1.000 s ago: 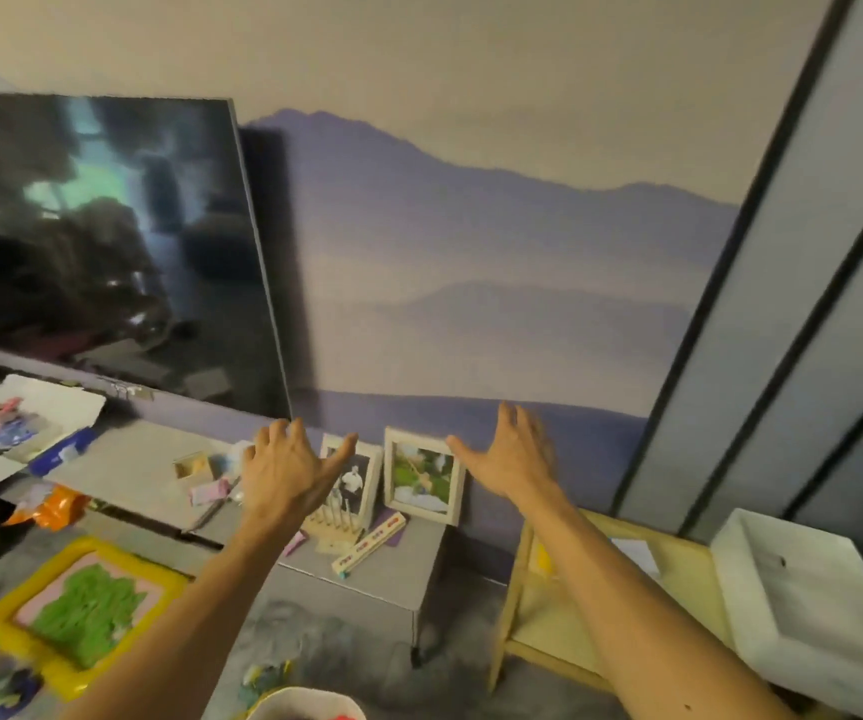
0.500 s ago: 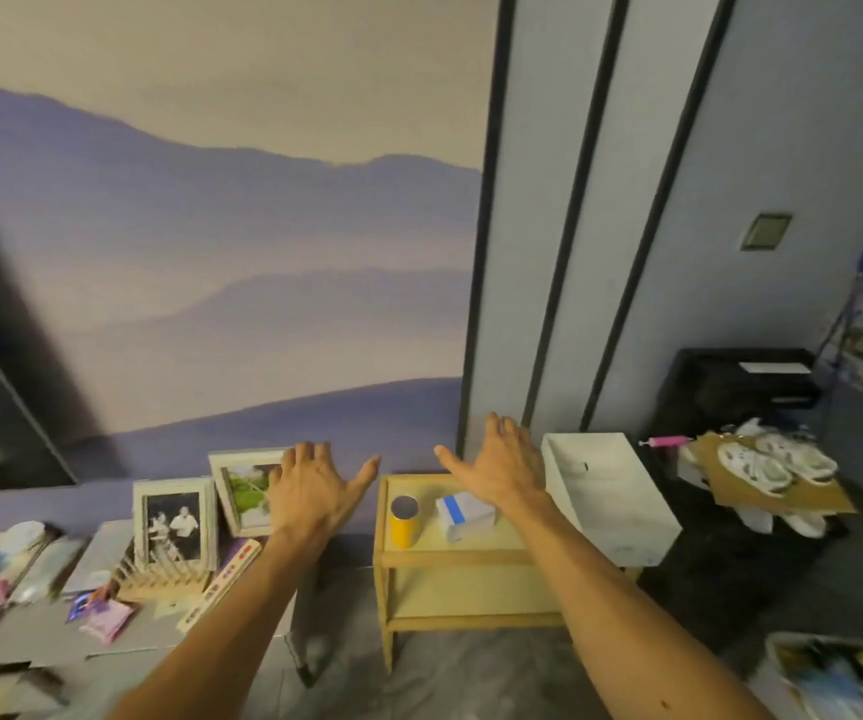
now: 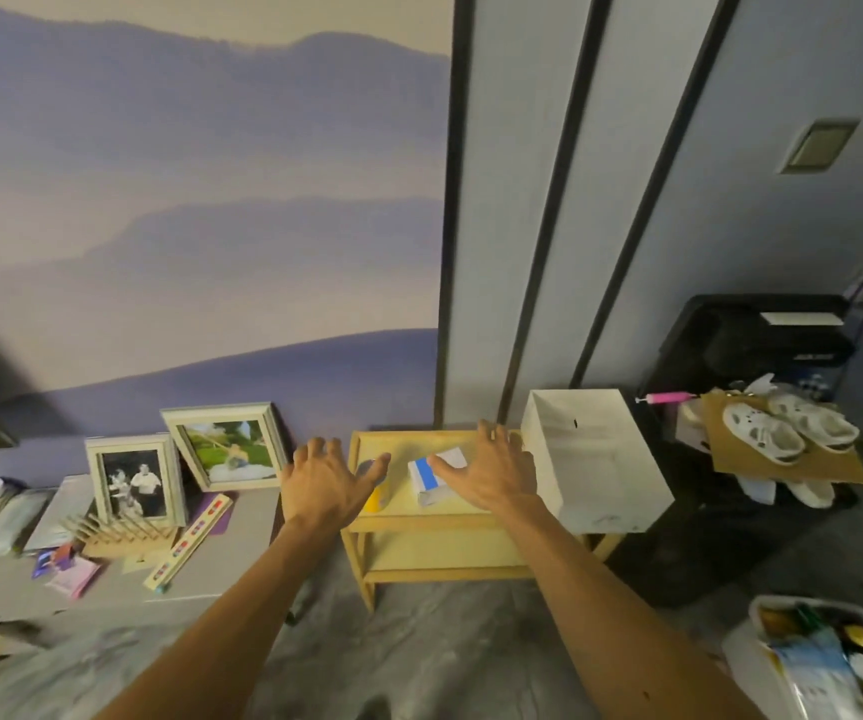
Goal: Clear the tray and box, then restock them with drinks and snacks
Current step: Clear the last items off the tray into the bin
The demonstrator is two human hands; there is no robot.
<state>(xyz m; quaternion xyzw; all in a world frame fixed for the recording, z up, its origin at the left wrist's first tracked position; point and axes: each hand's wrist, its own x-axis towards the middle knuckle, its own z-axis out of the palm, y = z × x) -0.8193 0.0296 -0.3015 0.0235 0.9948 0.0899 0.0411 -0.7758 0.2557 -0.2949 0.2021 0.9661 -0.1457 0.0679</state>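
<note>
A mountain mural (image 3: 185,200) fills the upper left of the frame, with grey wall panels (image 3: 600,200) to its right, as a person reaches toward a small yellow wooden tray stand (image 3: 434,550) at center. Beside it, right of center, sits an empty white box (image 3: 595,459), its open top tilted toward the camera, apparently ready for restocking. Both arms extend from the bottom edge. The left hand (image 3: 322,483) hovers with fingers spread over a yellow cup (image 3: 380,498) on the tray's left side, while the right hand (image 3: 491,475), also splayed and gripping nothing, hangs above a blue-and-white carton (image 3: 432,478) at the tray's middle, positions that suggest both items are about to be lifted off. At lower right, a bin of drinks and snacks (image 3: 824,662) waits on the floor, seemingly the supply for refilling. Two framed photographs (image 3: 185,459) lean against the wall at center left.
</note>
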